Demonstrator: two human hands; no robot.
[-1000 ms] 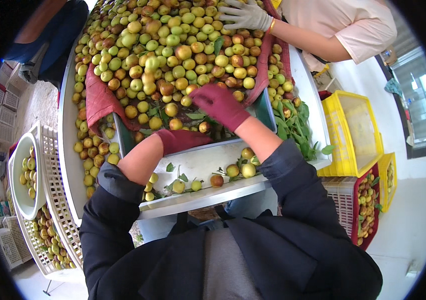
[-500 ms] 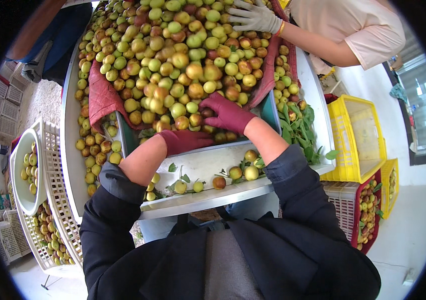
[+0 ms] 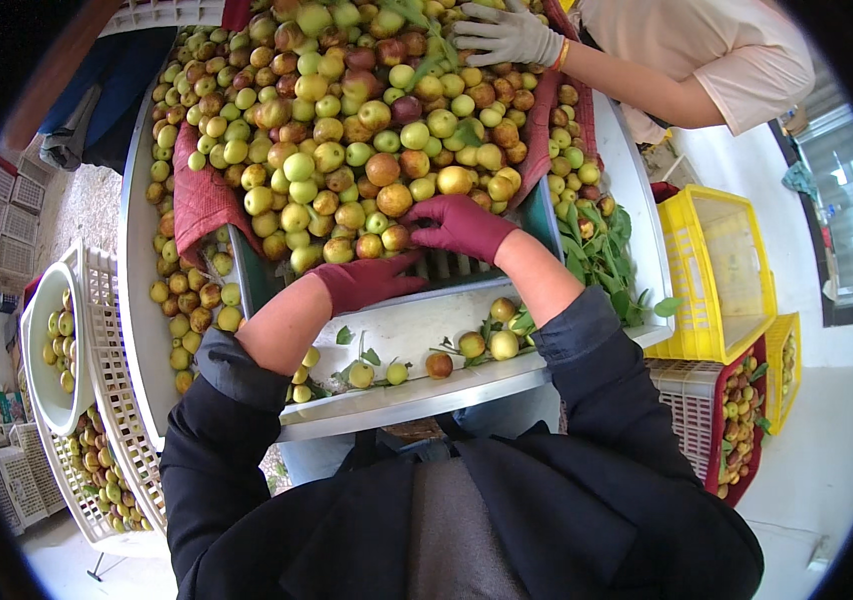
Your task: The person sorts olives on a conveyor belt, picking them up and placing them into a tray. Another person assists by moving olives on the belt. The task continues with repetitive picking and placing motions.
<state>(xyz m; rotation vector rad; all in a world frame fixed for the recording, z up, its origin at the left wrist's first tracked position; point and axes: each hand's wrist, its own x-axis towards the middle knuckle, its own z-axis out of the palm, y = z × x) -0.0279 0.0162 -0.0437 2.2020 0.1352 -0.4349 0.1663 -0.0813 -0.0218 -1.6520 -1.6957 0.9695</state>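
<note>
At the frame's centre, left hand (image 3: 365,283) and right hand (image 3: 465,228) lie along the lower edge of the fruit (image 3: 347,150); whether their fingers (image 3: 435,212) grip any, I cannot tell.

the fruit (image 3: 382,170) has smooth skin with a light gloss. cloth gloves, matt and close-fitting, cover the left hand (image 3: 367,282) and right hand (image 3: 462,227); the pale glove (image 3: 512,38) opposite is also matt cloth. the red cloth (image 3: 205,200) looks coarse and woven. the table (image 3: 417,322) is smooth, with a shiny metal front edge. the yellow crate (image 3: 685,270) and white basket (image 3: 115,375) are hard plastic, the bowl (image 3: 37,350) smooth plastic. the jacket (image 3: 607,500) is matt dark cloth.
</note>
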